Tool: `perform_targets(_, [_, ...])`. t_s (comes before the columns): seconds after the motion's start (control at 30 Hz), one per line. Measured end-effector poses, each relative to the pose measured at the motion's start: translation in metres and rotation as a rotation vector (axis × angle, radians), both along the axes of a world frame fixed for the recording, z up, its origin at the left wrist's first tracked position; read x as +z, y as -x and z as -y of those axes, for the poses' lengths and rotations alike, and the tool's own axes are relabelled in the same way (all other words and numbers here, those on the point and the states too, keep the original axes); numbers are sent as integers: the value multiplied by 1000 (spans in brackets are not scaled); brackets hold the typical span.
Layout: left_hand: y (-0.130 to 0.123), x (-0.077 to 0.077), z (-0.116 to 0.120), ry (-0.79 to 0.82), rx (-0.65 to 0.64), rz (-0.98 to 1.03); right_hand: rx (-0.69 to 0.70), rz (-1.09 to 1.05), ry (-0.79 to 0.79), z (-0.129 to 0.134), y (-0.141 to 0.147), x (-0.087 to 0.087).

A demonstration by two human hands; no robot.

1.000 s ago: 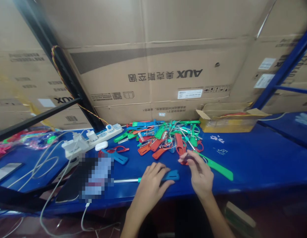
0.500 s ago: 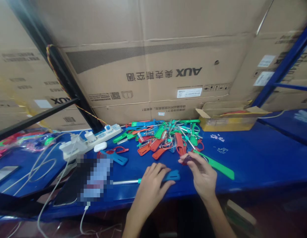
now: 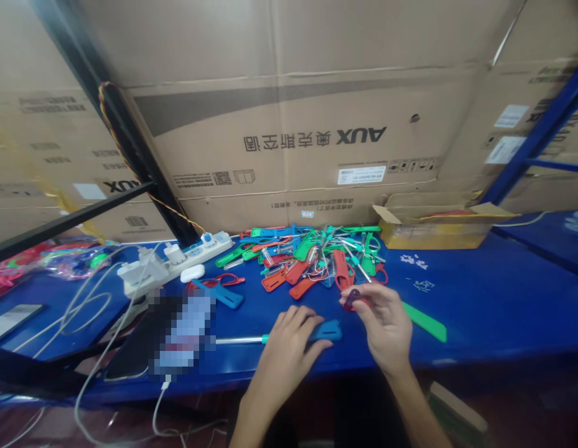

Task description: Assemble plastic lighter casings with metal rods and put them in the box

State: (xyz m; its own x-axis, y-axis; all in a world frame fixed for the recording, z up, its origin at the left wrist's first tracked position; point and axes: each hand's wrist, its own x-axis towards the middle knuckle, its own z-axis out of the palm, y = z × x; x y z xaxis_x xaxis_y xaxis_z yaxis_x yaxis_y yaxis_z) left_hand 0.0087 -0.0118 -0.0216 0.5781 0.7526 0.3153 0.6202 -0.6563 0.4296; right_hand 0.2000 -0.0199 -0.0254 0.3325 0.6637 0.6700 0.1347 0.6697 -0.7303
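My left hand [image 3: 291, 342] is closed over a flat blue plastic handle [image 3: 330, 330], whose slotted end sticks out between fingers and thumb. From the other side of this hand a thin metal rod [image 3: 242, 340] with a teal collar runs left along the table. My right hand [image 3: 386, 323] pinches a small dark purple-red plastic part [image 3: 352, 299] between thumb and fingertips, a little above the table. A long green plastic strip [image 3: 426, 322] lies partly behind the right hand. Beyond both hands is a pile of red, green and blue plastic handles [image 3: 300, 270] with metal rods.
A blue handle [image 3: 228, 297] lies apart at left, near a white power strip [image 3: 202, 250] with cables. A phone [image 3: 183, 339] on a cable is at front left. An opened cardboard box [image 3: 433, 233] stands back right, near small pale pieces [image 3: 414, 261]. Large cartons [image 3: 289, 112] wall the back.
My right hand has turned slightly, and the dark part in its fingers shows more plainly. The left hand keeps its hold on the blue handle. The whole view has shifted a little.
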Motion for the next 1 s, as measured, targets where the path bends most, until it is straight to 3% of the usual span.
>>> perform_targets(0.13, [0, 0, 0, -5, 6, 2, -75, 171, -35, -9, -6, 5])
perform_targets(0.23, [-1, 1, -2, -3, 10, 0, -32, 297, -12, -7, -8, 8])
perform_targets(0.37, [-1, 2, -1, 6, 12, 2, 79, 214, 49, 2, -5, 10])
perform_targets(0.47, [-1, 2, 1, 2, 11, -1, 153, 130, 8, 4, -1, 9])
perform_targets(0.63, [-1, 3, 1, -17, 14, 3, 97, 137, -57, 0, -2, 7])
perform_targets(0.77, [-1, 3, 1, -10, 18, 17, 51, 178, 27, 0, -5, 8])
perform_targets(0.87, [-1, 3, 1, 0, 17, 21, 73, 95, 60, 0, -4, 9])
perform_targets(1.0, [-2, 2, 1, -10, 17, 25, 45, 143, -9, -5, -6, 12])
